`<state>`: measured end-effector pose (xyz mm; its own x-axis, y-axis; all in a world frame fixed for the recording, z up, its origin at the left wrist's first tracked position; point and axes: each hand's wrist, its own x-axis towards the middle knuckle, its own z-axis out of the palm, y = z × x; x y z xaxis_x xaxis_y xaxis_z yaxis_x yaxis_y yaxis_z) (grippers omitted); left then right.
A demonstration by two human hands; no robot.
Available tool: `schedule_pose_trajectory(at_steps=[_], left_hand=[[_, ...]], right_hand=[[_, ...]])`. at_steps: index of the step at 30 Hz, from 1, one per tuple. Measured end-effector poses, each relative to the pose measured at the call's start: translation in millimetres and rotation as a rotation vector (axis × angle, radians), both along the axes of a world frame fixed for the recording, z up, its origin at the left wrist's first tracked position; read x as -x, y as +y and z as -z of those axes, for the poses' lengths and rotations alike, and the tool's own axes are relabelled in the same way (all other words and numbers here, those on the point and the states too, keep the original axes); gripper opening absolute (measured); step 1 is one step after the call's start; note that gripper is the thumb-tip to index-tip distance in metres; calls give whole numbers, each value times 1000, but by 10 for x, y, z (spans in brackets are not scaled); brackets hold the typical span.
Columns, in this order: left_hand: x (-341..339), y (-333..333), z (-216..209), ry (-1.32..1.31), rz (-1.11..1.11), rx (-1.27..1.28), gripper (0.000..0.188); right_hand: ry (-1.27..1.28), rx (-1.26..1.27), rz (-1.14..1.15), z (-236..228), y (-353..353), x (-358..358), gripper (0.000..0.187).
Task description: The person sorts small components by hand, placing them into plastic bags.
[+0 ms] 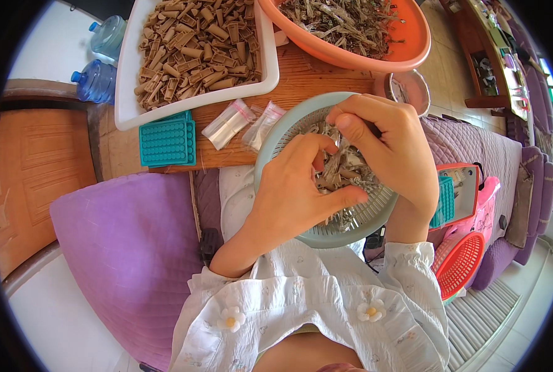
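Note:
A pale green slotted basket sits in front of me. Inside it lies a heap of small clear-wrapped brown pieces. Over the left part of the heap is my left hand, its thumb stretched out and apart from its curled index finger, with nothing visible between them. My right hand is above the basket's right side, thumb and index finger pressed together near the far rim. Whatever that pinch holds, if anything, is too small to make out.
On the wooden table stand a white tray of brown moulded pieces and an orange basin of wrapped bits. Small plastic bags and teal moulds lie nearer. A red basket is at right, a purple chair at left.

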<state>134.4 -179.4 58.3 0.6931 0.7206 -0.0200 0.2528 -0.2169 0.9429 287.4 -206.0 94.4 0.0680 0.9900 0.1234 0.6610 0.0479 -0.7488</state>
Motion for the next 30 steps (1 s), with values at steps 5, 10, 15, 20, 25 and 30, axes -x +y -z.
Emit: schedule_pose_trajectory(at_steps=[5, 10, 15, 20, 25, 30], left_hand=[[-86, -27, 199, 14, -146, -49, 42], [-82, -5, 234, -60, -223, -79, 14], [-81, 52, 294, -59, -228, -228, 7], [-46, 55, 218, -115, -108, -66, 12], [-3, 4, 191, -13, 91, -180, 20], [15, 2, 228, -57, 67, -221, 22]], right_hand=[[80, 74, 36, 20, -9, 13, 17], [99, 20, 67, 54, -13, 7, 17], [211, -86, 122, 26, -57, 57, 19], [259, -144, 151, -17, -125, 83, 11], [321, -117, 223, 17, -108, 71, 12], [370, -19, 246, -27, -102, 89, 13]])
